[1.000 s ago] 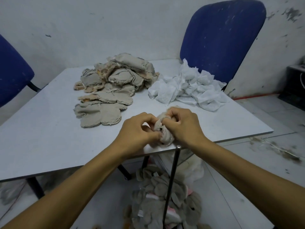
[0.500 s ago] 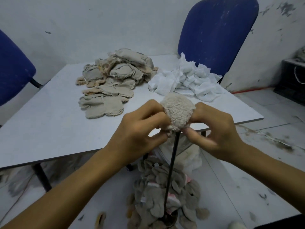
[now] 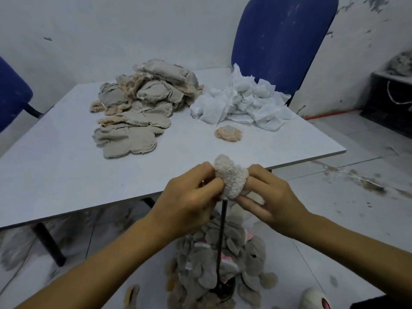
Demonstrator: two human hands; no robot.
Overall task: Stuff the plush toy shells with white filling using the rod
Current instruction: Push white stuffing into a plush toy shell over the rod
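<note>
Now seated on the tip of the upright black rod [image 3: 223,221], at about six o'clock from the table's middle and just off its near edge: a fluffy cream plush shell [image 3: 230,177], fuzzy side out. Pinched at nine o'clock by the left hand [image 3: 189,200], thumb and forefinger closed on the fabric; gripped at three o'clock by the right hand [image 3: 268,197], fingers curled under the lower hem. Held from both sides, probably so the shell can be worked down over the rod without slipping sideways. Rod planted in a dark base on the floor at six o'clock, likely to leave both hands free. Ringed around that base: a heap of grey plush pieces [image 3: 214,264], seemingly dropped there within easy reach. On the grey table [image 3: 55,175], at eleven o'clock from the shell, a pile of flat beige shells [image 3: 138,108]; at one o'clock, crumpled white filling [image 3: 243,103], close enough to grab. Between filling and hands, one small peach round piece [image 3: 227,133] lying alone. Beyond, at one o'clock, a blue chair back [image 3: 283,41]. Filling inside the held shell: cannot tell.
</note>
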